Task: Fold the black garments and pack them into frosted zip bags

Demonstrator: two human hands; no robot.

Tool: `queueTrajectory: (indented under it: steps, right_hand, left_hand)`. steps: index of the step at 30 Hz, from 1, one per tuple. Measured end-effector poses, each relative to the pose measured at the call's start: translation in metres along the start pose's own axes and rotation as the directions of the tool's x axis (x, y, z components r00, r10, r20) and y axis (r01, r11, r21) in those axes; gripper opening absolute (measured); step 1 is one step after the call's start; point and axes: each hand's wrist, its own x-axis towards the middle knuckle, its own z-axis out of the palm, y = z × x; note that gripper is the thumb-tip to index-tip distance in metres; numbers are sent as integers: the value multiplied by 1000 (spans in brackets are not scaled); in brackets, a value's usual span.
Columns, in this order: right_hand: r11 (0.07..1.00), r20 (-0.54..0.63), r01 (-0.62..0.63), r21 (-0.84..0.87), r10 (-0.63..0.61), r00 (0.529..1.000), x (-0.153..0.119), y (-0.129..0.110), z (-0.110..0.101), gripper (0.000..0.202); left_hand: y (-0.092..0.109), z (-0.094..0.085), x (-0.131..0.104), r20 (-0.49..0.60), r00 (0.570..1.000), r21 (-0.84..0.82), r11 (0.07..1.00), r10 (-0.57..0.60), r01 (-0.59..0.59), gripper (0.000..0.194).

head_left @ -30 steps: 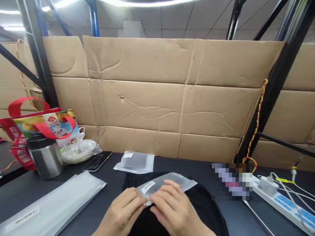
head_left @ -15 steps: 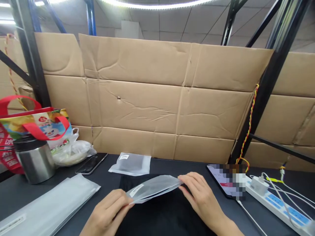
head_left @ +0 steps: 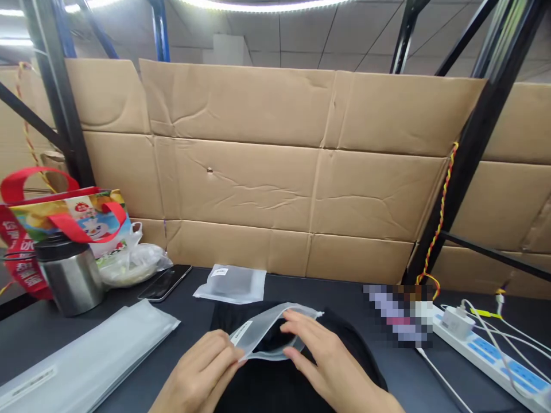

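Note:
My left hand pinches the left corner of a frosted plastic bag that bears a small white label. The bag's mouth gapes toward me, and its inside looks dark. At that mouth is my right hand, its fingers and thumb spread apart against the upper and lower edges. Beneath both hands lies a black cloth, flat on the dark table. Farther back rests another frosted bag with a white label.
A stack of frosted bags lies at left. Behind it stand a steel flask, a colourful shopping bag and a phone. At right are a partly blurred phone and a power strip with cables. Cardboard walls the back.
My right hand has let go of the bag's right corner and moved left to its mouth, fingers spreading. The mouth has opened wide. My left hand keeps its hold on the left corner.

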Motion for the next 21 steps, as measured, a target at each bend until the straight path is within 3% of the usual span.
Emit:
queueTrajectory:
  steps: [2,5,6,10,13,16,18,21]
  right_hand:
    - [997,44,-34,-62,37,998,5,-3,8,46]
    - [990,62,-31,-139,40,997,11,0,25,42]
    - [991,49,-31,-127,37,998,12,2,29,39]
    - [997,-23,-45,56,46,999,11,12,35,31]
    - [996,-229,-12,89,32,973,7,14,34,31]
    - [973,-419,213,-86,-229,879,1,16,37,36]
    - [889,-367,399,-223,-456,811,-4,18,44,28]
    - [809,-220,515,-284,-577,786,-12,23,58,18]
  left_hand:
    - [4,4,2,26,999,6,999,44,-44,18]
    - [3,13,0,136,985,38,993,106,-112,17]
    - [-1,18,-3,191,977,75,991,94,-109,24]
    - [-22,40,-21,329,941,237,971,-75,-6,82]
    - [-36,51,-22,370,918,240,969,-142,54,98]
    - [-45,51,-6,383,914,277,960,-135,26,86]
    - [-54,48,9,358,929,344,938,-97,-34,72]
    - [-71,44,28,322,945,420,903,-56,-89,62]
